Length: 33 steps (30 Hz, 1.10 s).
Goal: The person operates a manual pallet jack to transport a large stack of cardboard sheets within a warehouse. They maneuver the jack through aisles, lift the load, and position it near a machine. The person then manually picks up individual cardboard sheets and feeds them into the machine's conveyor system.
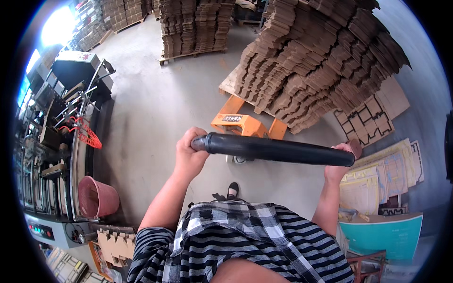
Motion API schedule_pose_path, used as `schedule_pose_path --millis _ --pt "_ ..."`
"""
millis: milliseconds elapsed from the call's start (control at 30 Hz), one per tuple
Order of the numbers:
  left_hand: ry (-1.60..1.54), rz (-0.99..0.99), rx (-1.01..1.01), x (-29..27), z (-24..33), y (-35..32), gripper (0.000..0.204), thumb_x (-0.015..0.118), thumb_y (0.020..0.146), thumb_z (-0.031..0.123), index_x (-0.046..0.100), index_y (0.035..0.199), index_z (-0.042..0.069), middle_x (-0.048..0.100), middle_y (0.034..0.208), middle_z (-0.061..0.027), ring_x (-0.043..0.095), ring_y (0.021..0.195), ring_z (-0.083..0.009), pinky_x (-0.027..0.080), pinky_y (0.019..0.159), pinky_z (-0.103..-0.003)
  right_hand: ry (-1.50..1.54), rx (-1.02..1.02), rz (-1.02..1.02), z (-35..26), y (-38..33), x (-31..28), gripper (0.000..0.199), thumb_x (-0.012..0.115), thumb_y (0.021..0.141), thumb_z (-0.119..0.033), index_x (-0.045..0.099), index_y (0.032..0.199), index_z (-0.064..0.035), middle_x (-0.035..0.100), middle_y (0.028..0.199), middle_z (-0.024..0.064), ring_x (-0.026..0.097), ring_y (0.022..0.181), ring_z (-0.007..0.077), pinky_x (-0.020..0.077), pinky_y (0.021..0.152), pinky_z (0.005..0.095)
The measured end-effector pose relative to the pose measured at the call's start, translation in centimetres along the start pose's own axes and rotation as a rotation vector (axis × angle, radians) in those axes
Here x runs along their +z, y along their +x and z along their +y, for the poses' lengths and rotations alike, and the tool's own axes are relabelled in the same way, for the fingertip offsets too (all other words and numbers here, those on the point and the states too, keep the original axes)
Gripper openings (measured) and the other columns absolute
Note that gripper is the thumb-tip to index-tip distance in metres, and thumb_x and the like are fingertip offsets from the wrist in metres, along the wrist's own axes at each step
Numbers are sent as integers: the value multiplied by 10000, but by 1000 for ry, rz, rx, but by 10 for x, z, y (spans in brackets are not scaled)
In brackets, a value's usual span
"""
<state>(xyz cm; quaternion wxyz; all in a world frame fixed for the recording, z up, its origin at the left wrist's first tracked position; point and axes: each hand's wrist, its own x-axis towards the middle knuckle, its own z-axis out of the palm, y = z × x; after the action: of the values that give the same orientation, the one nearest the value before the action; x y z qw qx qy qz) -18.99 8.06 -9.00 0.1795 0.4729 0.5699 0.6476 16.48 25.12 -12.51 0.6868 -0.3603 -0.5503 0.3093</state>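
Both hands are clenched on the black handle bar (278,149) of an orange pallet jack (245,125), the left hand (189,152) at one end and the right hand (340,162) at the other. The bar's long axis runs crosswise before the person, tilted slightly; it looks rigid and grippy, best held at its ends. The jack points away under the pallet of stacked cardboard (321,66), likely a heavy load.

Grey concrete floor (155,94), bright window (59,26) upper left.
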Motion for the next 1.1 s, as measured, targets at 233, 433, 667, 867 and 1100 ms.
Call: schedule_pose_path --millis 233,433,667,867,1100 --pt "73 -3 55 -27 17 -48 148 610 677 -20 546 804 20 517 710 8 462 668 -71 391 616 -223 29 -97 -80 -50 -53 -18 161 608 783 65 517 859 -44 523 795 11 526 731 97 456 701 236" --pt "-1 74 10 -65 22 -100 149 634 676 -41 555 781 31 544 743 1 500 690 -82 414 628 -226 -51 -57 -110 -89 -122 -28 78 541 825 11 501 861 -45 525 816 35 524 753 117 450 719 243" --pt "86 205 -23 -94 22 -166 138 607 834 32 492 758 31 616 727 -86 616 705 -156 498 648 -279 155 -49 -270 -107 -180 -45 147 585 837 31 473 917 -22 560 745 71 582 660 168 504 630 286" --pt "-43 390 8 -74 41 -211 88 601 812 11 518 792 28 571 729 -37 584 691 -123 479 648 -257 254 -19 -368 -105 -162 -64 167 613 842 -5 475 935 -15 561 763 72 584 683 156 501 633 274" --pt "-101 442 46 -55 66 -219 228 589 726 -104 568 934 -12 619 803 -48 596 704 -121 483 677 -249 320 99 -265 -93 -121 -34 239 510 728 67 517 959 5 539 761 75 507 569 130 454 560 265"
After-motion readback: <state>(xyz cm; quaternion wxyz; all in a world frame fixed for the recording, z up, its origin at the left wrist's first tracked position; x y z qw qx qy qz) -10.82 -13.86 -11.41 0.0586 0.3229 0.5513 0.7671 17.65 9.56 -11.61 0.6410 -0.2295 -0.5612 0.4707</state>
